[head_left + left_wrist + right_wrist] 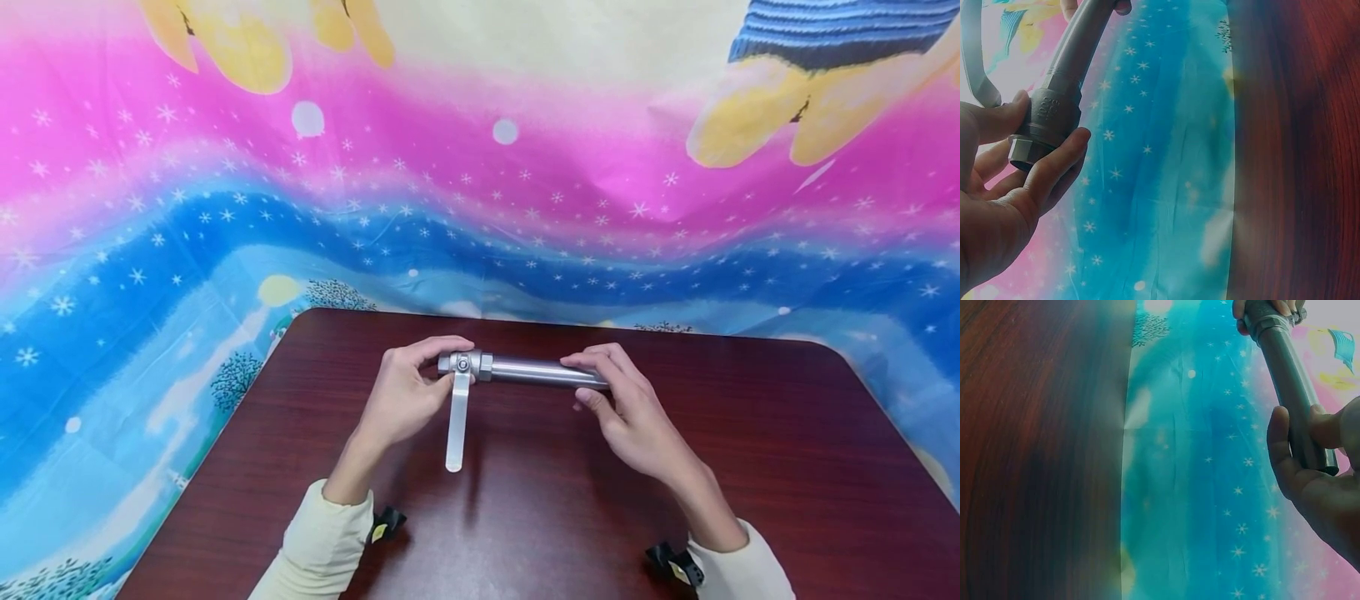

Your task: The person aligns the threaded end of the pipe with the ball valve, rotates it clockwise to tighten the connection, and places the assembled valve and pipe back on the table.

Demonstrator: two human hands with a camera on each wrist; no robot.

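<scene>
A metal ball valve with a long flat lever handle is joined to a smooth steel pipe. My left hand grips the valve body between thumb and fingers, with the lever pointing toward me in the head view. Around the pipe's far right end curl the fingers of my right hand. In the left wrist view the valve body shows raised lettering and a hex end. The right wrist view shows the pipe pinched near its end by thumb and fingers. Both pieces are held above the table.
A dark red wooden table with rounded back corners lies below the hands. Behind it hangs a colourful cloth with snowflakes. Black straps sit at both cream sleeves.
</scene>
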